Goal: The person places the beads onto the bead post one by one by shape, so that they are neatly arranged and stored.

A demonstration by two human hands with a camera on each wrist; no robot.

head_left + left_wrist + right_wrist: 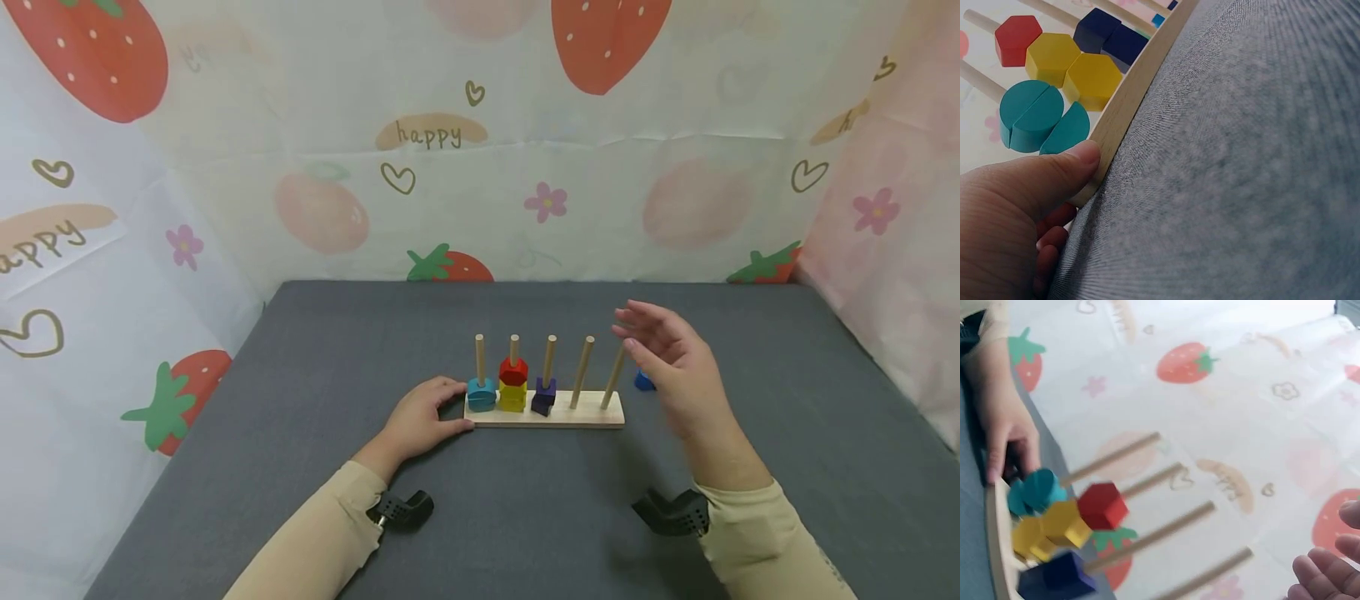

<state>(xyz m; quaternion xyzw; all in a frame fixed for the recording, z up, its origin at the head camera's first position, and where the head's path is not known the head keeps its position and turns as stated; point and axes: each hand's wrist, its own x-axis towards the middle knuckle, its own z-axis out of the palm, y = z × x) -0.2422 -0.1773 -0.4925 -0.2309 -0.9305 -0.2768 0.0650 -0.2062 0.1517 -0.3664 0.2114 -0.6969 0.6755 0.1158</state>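
Note:
A pale wooden pegboard [577, 419] with several upright pegs lies on the table. My left hand [423, 421] grips its left end, the thumb [1075, 161] along the front edge in the left wrist view. Teal round pieces [482, 396] sit on the leftmost peg. Beside them, yellow hexagonal blocks [513, 398] have a red hexagonal block [513, 372] on top. Dark blue blocks [544, 395] are on the middle peg, turned unevenly. My right hand [678, 375] is raised by the rightmost peg [612, 379], fingers loosely bent, nothing visible in it.
A blue piece [643, 381] lies on the grey tablecloth [360, 333] behind my right hand, partly hidden by it. Printed fabric [315, 108] with strawberries and hearts hangs behind the table and along both sides.

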